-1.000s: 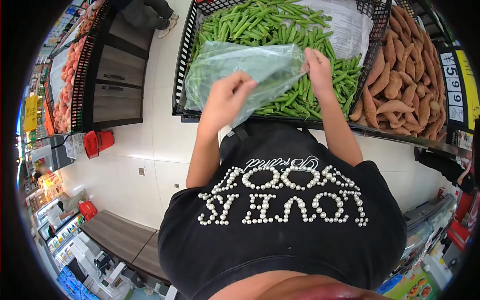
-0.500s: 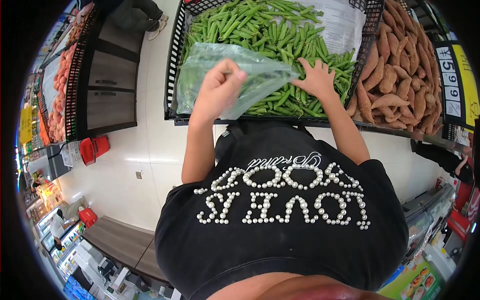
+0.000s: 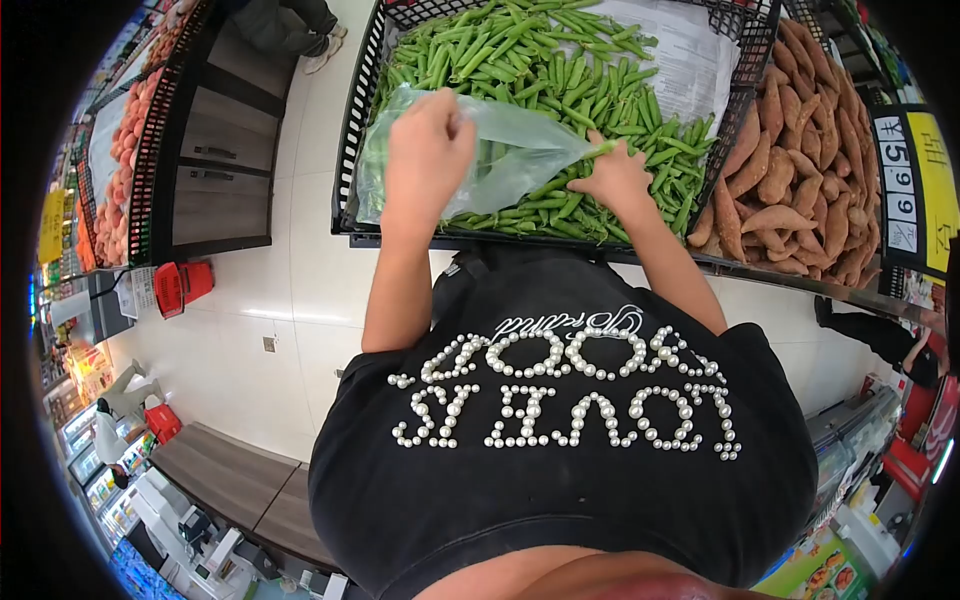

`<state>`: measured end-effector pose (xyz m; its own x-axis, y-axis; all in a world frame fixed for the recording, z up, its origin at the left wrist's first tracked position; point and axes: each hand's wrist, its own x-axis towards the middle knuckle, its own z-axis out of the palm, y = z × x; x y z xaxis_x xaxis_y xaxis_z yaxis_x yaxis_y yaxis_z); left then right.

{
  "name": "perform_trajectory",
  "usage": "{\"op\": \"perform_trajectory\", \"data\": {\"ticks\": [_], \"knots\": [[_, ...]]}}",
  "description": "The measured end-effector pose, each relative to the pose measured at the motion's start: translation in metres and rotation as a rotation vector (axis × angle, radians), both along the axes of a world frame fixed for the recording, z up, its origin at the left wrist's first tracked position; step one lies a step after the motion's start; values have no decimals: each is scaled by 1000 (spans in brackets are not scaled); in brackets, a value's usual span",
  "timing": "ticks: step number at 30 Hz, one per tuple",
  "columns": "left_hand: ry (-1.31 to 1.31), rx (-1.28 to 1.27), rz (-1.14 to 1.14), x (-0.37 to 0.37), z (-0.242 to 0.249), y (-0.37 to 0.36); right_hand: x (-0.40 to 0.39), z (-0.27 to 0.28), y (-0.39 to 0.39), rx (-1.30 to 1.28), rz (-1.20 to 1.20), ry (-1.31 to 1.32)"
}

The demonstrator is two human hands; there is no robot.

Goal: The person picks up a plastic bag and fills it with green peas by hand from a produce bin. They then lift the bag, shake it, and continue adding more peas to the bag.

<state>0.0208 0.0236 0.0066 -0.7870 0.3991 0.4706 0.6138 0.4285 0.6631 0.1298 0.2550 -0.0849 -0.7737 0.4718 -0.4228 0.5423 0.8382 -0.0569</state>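
L hand (image 3: 430, 150) curled over bag (image 3: 512, 138), grip unclear; R hand (image 3: 618, 180) fwd, holding pod (image 3: 599, 150), thumb apart.

"¥599" on price sign (image 3: 908, 190) (shirt (image 3: 565, 490): "LOVE IS")

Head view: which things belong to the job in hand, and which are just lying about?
In the job:
- left hand, over the translucent plastic bag
- right hand, among the green pea pods
- black crate holding the pods

Just about:
- sweet potatoes
- price sign
- red shopping basket
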Motion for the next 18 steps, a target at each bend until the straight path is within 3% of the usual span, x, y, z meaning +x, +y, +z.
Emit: {"op": "perform_trajectory", "data": {"ticks": [3, 8, 15, 18], "knots": [[-175, 171, 114, 5, 17, -5, 7, -7, -6, 28, 2, 52], [-620, 476, -140, 11, 14, -13, 5, -10, 12, -33, -92, 159], [-893, 545, -353, 25, -8, -12, 21, -21, 15, -123, 72, 269], [-899, 727, -349, 25, -8, -9, 24, -24, 35, -215, 70, 516]]}}
